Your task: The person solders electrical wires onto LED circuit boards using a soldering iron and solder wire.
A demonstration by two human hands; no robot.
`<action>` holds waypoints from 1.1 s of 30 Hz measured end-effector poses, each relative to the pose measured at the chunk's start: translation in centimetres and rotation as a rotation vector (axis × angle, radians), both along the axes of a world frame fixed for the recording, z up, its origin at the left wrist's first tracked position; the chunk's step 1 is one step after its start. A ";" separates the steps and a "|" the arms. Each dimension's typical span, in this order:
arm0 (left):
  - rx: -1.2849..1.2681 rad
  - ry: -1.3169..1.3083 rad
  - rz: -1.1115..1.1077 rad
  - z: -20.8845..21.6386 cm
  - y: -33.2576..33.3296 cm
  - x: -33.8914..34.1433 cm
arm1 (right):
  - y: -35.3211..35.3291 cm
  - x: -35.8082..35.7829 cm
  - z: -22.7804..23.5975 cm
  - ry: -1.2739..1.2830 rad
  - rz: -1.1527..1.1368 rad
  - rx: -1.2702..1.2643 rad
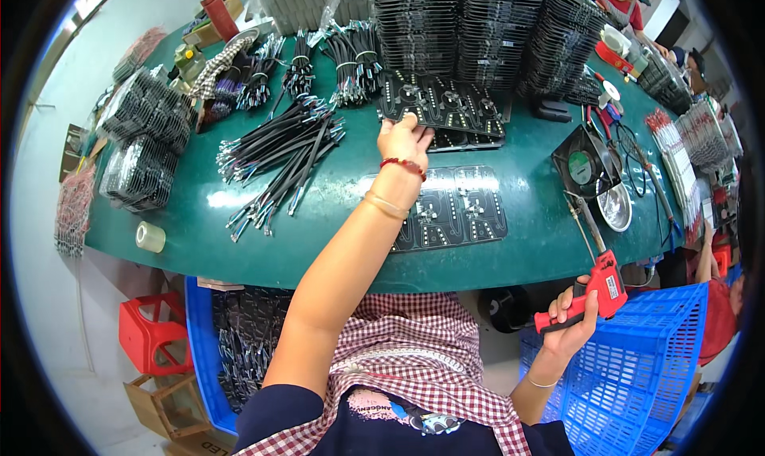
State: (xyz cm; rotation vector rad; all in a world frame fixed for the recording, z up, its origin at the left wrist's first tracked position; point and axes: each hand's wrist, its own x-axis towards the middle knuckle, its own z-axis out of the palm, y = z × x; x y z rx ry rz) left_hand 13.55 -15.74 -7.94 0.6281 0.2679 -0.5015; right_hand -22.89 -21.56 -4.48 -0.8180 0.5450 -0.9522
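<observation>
My left hand (405,141) reaches forward with its fingers closed on the near edge of a black circuit board panel (466,105) dotted with small pale parts. That panel lies over at least one more, whose edge shows below it. Nearer to me, a separate board panel (470,221) lies flat on the green table, partly covered by my left forearm. On the right, my right hand (575,320) is wrapped round the handle of a red soldering gun (610,285). Its metal shaft points up toward a black fan (586,163) with a green centre.
Bundles of black cables (279,149) lie left of the boards. Tall stacks of black trays (490,33) stand behind. A metal dish (615,207) sits by the fan. A tape roll (150,237) is at the left edge. A blue crate (629,368) stands right; a co-worker (625,5) is far right.
</observation>
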 end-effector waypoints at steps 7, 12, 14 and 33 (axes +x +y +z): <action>0.150 -0.271 0.094 6.4 2.6 -2.6 | -0.5 -1.6 0.2 -0.010 -0.046 -0.058; 0.349 -0.756 -0.354 8.1 3.9 -0.9 | -1.4 -1.4 0.5 -0.010 -0.054 -0.094; 0.624 -0.972 -0.640 7.8 2.6 -3.6 | -1.5 -1.2 0.9 -0.013 -0.055 -0.105; 1.262 -2.014 -1.075 3.5 13.8 -14.9 | -0.4 3.6 0.8 0.069 0.155 0.021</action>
